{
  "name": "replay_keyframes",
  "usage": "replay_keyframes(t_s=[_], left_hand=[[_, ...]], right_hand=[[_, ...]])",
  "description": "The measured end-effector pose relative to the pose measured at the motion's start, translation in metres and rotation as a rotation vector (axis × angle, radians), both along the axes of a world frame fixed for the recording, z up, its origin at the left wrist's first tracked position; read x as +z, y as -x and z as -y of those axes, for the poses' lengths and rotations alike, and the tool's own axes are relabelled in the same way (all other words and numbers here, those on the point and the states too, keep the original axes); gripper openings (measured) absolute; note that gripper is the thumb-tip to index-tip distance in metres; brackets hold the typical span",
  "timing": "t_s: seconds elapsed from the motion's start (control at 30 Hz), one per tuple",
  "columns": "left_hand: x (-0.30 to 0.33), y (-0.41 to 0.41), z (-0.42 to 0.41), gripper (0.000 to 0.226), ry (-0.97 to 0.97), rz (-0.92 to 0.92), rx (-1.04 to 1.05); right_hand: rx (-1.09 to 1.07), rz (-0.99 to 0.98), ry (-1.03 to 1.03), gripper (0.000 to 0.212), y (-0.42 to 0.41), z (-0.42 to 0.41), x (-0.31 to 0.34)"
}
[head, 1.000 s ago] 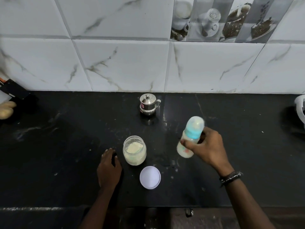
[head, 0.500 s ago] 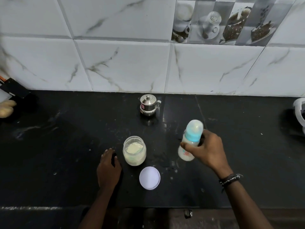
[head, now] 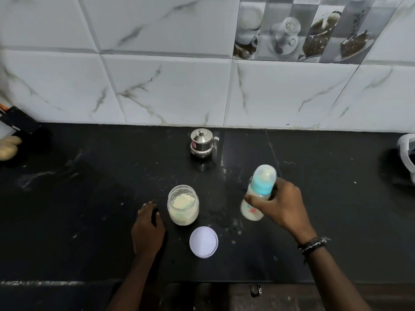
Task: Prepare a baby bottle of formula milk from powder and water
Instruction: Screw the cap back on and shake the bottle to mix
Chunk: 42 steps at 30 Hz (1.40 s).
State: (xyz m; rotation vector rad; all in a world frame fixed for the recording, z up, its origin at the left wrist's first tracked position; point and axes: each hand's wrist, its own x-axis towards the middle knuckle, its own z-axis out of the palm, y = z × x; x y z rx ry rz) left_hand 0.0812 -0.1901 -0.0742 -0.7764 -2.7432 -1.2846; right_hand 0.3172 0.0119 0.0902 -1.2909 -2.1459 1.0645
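My right hand grips a baby bottle with a blue collar and clear cap, white milk inside; the bottle is tilted and held above the black counter. An open glass jar of pale formula powder stands left of it. The jar's white lid lies flat in front of the jar. Resting flat on the counter just left of the jar, my left hand holds nothing. A small lidded steel pot stands near the wall.
White powder specks dot the counter between jar and bottle. A dark object and a pale item sit at the far left edge. A white container is partly in view at the far right. A tiled wall backs the counter.
The bottle in my right hand has shifted and tilted slightly from frame to frame, with motion blur. My left hand, the jar and the lid stay where they were.
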Motion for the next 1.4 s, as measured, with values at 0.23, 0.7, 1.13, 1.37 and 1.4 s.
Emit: replay_keyframes(t_s=[0.23, 0.7, 1.13, 1.37, 1.4], left_hand=[[0.0, 0.002, 0.0, 0.033, -0.011, 0.005, 0.004], [-0.005, 0.007, -0.002, 0.032, -0.019, -0.022, -0.004], [-0.008, 0.006, 0.001, 0.032, -0.017, -0.032, 0.007], [-0.006, 0.005, 0.0, 0.033, -0.012, -0.024, 0.012], [-0.007, 0.005, 0.0, 0.033, -0.013, -0.026, 0.012]], right_hand=[[0.046, -0.02, 0.012, 0.034, 0.003, 0.0, -0.005], [0.111, -0.141, 0.005, 0.032, 0.005, 0.005, -0.007], [0.074, -0.057, 0.073, 0.039, -0.004, -0.003, -0.016], [0.042, 0.033, -0.055, 0.035, -0.004, -0.002, -0.021], [0.102, -0.01, 0.032, 0.034, -0.004, 0.0, -0.023]])
